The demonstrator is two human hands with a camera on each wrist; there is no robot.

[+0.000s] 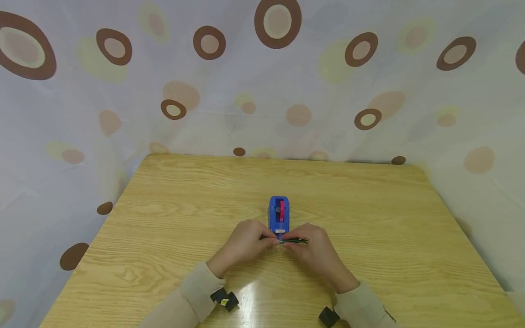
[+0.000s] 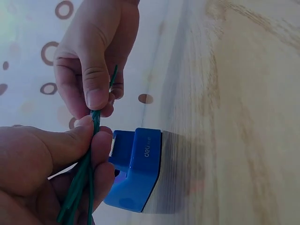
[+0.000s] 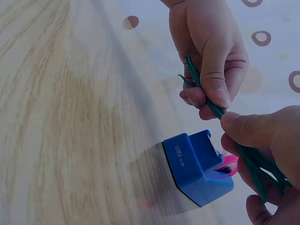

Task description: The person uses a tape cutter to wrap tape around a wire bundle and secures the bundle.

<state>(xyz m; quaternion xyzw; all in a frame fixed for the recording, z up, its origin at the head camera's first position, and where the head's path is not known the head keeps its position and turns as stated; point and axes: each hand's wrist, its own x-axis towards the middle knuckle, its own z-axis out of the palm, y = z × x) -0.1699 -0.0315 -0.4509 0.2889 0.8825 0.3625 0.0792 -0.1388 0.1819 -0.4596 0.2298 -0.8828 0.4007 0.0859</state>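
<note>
On the left, a pale sleeve (image 1: pixel 193 291) runs off the bottom edge, and out of it comes the left hand (image 1: pixel 246 241), thumb and fingers pinched tight on a bundle of green strands (image 2: pixel 79 180), palm side lost from the head camera. Dead centre on the wooden table (image 1: pixel 172 237), just beyond the fingertips, sits the blue tape dispenser (image 1: pixel 279 226) with its pink roll (image 1: pixel 282 210); whether any clear tape reaches the bundle is hard to make out. The bundle lies across both grips, its middle covered by fingertips, and here's the right hand (image 1: pixel 317 248), also closed in a firm pinch, strand ends poking past its fingers. Far right, its sleeve (image 1: pixel 362 303) is cut off too.
</note>
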